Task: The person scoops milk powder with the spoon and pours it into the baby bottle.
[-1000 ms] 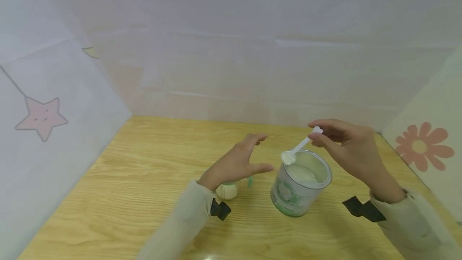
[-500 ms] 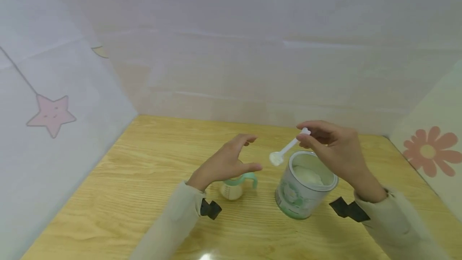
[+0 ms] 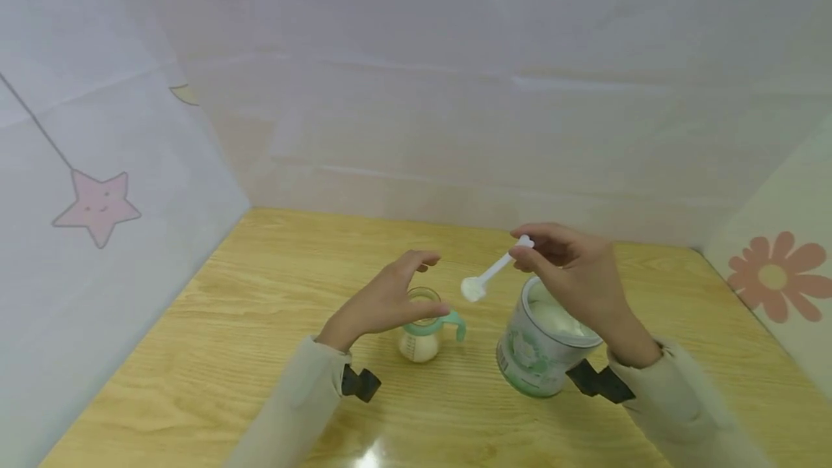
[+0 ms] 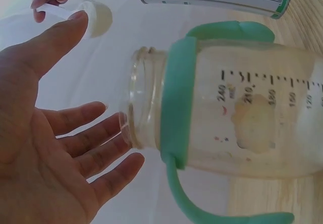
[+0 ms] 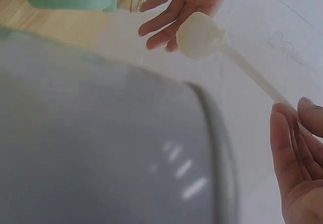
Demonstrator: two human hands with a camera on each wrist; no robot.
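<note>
My right hand pinches the end of a white scoop's handle between thumb and fingers. Pale powder fills the bowl of the scoop, held level in the air between the tin and the bottle. My left hand is spread, thumb apart from the fingers, around the mouth of a baby bottle without gripping it. That bottle stands uncapped, with a mint-green handled collar, measuring marks and pale contents low inside. Below my right hand, the open milk powder tin holds more powder; its rim is partly hidden by the hand.
Everything stands on a wood-grain table. Pale printed sheets rise behind and at both sides, with a pink star on the left and a red flower on the right. Black wrist mounts sit at both cuffs.
The right hand has carried the filled scoop left, from over the tin's rim toward the bottle. My left hand has shifted slightly left, and more of the bottle's mouth and handle shows.
</note>
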